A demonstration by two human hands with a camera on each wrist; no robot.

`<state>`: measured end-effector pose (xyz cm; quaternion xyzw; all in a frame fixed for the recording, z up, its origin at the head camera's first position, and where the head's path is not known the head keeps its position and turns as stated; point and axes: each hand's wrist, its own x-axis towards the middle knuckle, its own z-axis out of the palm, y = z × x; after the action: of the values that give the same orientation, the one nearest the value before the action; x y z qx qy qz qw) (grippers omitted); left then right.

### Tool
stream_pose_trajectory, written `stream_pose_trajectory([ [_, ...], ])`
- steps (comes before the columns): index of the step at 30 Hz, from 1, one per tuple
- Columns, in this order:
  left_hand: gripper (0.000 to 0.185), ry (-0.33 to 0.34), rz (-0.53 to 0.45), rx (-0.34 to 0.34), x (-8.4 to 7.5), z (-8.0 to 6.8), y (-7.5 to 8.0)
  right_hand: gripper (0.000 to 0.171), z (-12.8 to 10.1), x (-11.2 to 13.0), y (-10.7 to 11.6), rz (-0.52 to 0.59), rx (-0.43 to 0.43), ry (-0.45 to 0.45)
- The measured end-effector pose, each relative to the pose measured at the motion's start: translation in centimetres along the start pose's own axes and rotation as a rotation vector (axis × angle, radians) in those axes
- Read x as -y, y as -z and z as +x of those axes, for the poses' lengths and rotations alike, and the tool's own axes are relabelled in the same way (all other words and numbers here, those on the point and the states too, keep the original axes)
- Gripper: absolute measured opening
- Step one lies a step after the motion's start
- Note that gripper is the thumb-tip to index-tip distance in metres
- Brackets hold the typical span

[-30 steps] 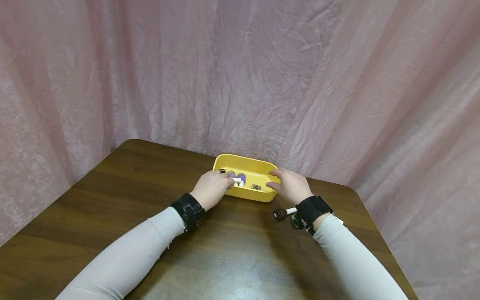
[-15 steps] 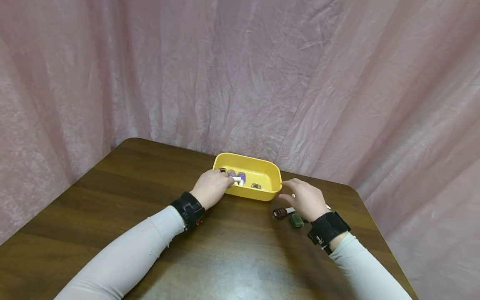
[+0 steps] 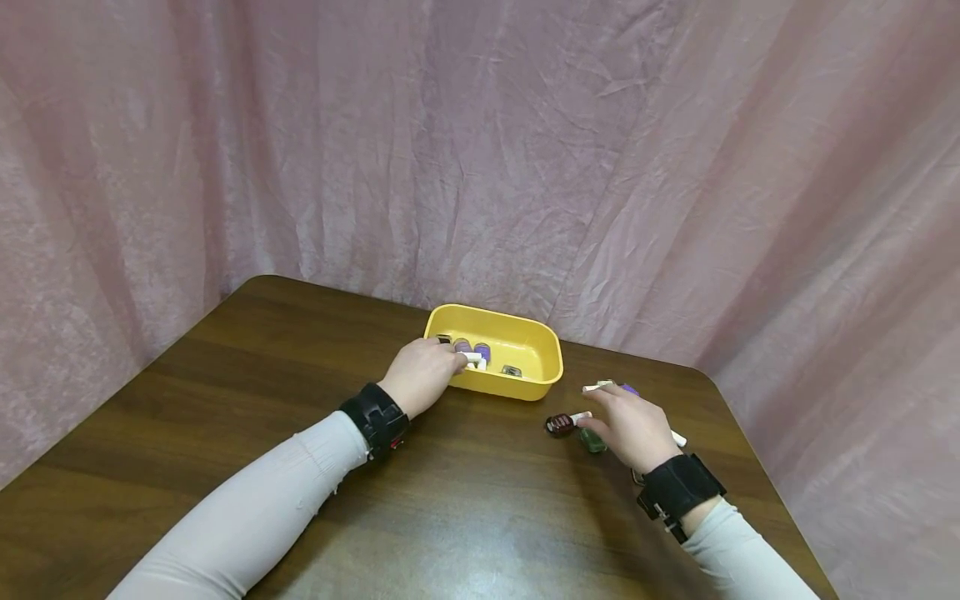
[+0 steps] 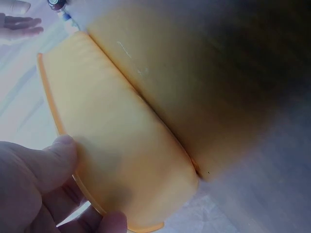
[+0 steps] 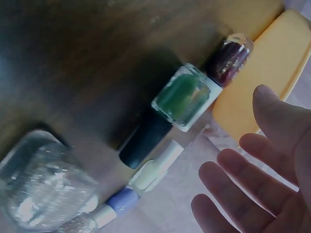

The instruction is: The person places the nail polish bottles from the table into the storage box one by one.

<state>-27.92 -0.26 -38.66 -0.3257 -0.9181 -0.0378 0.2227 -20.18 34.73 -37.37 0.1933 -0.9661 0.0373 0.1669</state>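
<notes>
A yellow plastic bin (image 3: pixel 517 387) stands toward the back of the table. My left hand (image 3: pixel 423 375) grips its near left rim, thumb on the outer wall and fingers over the edge, as the left wrist view shows. Inside lie several nail polish bottles, among them a purple one (image 3: pixel 482 352) and a small clear-looking one (image 3: pixel 512 372). My right hand (image 3: pixel 636 425) hovers with spread fingers over loose bottles and holds nothing. Beneath and beside it are a green nail polish bottle (image 5: pixel 182 97), a dark red one (image 5: pixel 230 60), a pale one (image 5: pixel 148 174) and a silver glitter one (image 5: pixel 48 187).
A purple bottle (image 5: pixel 123 200) lies beyond the pale one in the right wrist view. The brown wooden table (image 3: pixel 450 500) ends at a pink curtain (image 3: pixel 487 167) behind the bin. Part of the loose group is hidden under my right hand.
My right hand has drawn back from the bin's right end, moving right and nearer to me, to above the loose bottles. My left hand stays at the rim.
</notes>
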Motion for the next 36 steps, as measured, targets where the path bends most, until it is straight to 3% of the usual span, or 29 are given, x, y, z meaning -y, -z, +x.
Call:
stream_pose_trajectory([
  [21,0.007,0.009,-0.014,-0.011,0.0,0.0,-0.1,0.044,-1.3,-0.1,-0.9,0.011,0.046,-0.002],
  [36,0.009,0.022,-0.016,0.025,-0.1,0.1,0.1,0.038,-1.6,0.0,-1.0,-0.016,0.069,-0.013],
])
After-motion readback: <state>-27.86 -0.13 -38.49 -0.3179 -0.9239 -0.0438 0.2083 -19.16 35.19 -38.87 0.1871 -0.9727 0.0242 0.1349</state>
